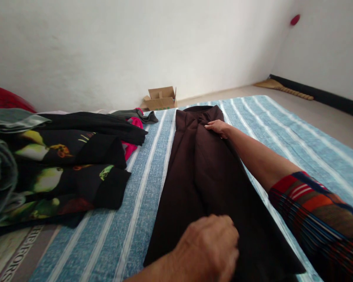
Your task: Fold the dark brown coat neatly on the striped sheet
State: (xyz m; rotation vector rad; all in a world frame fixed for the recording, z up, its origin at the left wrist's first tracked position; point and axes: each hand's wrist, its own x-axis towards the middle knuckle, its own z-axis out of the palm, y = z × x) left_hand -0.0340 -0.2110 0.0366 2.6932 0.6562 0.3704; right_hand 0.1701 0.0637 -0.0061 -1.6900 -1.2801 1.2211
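Dark brown trousers (191, 168) lie lengthwise on the striped bed sheet, waistband at the far end and wide hem towards me. Near the waistband, my right hand (219, 127) has its thumb and fingers closed on the cloth, which puckers beside them. My left hand (207, 246) is above the lower part of the trousers, its fingers curled under and slightly blurred. Whatever it may hold is hidden beneath the knuckles.
At the left lies a heap of clothes (76, 152), dark with printed patterns, partly over the blue and white striped sheet (138, 188). An open cardboard box (161, 102) stands by the wall beyond the bed. A woven brush-like object (282, 87) lies on the floor at the far right.
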